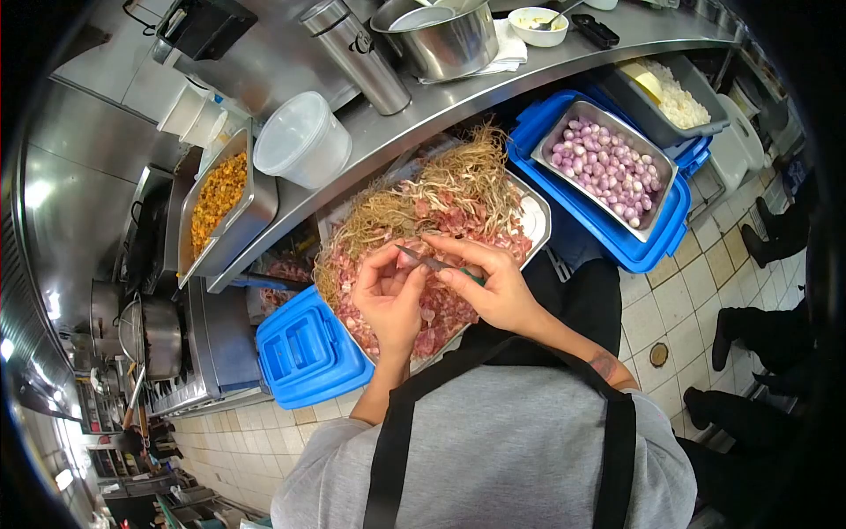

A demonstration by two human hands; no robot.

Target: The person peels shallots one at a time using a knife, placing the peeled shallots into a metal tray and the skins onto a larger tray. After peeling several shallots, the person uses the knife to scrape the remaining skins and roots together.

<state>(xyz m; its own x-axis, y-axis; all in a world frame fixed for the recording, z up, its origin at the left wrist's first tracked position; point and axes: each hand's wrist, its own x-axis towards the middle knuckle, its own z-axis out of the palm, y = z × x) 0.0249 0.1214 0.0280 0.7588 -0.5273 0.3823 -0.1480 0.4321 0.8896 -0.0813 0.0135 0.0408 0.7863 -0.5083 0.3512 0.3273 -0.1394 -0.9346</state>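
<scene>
Left hand (385,295): we see it pinching a small bulb (406,262), partly hidden, above the large tray (545,220).
Right hand (495,284): grasps the knife (423,258) by its green handle, blade at the small bulb; we judge the close grip steadies short cuts.
Large tray: heaped with roots (476,167) and skins (432,335); we infer it sits beneath both hands to catch scraps.
Metal pan (663,196): right of the large tray, full of purple bulbs (608,167), likely kept within reach.
Tabletop (652,26): beyond the large tray; we note a steel pot (449,53).
</scene>
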